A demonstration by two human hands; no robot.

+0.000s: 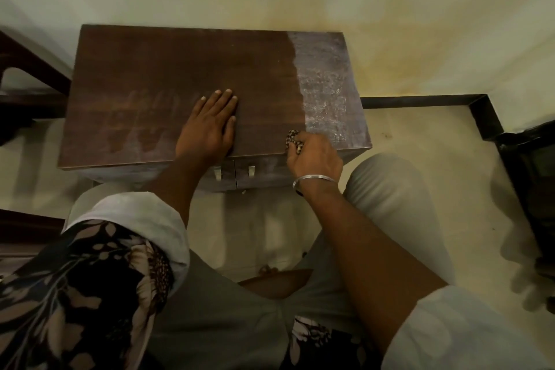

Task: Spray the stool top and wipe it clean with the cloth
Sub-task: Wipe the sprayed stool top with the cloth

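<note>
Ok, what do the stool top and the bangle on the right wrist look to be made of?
Stool top: dark brown wood or wood-look laminate, going by the faint grain lines; matte, with a pale dusty or scuffed strip at its right end. Bangle: thin, silvery and shiny, so probably metal.

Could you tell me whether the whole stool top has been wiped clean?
No, a dusty whitish strip remains along the right end of the stool top.

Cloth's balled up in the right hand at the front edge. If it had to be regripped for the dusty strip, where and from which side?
Probably the patterned cloth where it bulges out past the right hand, the only part showing. Come from above and the left, over the wiped stool top; the right hand covers the rest, and the left hand rests flat nearby.
</note>
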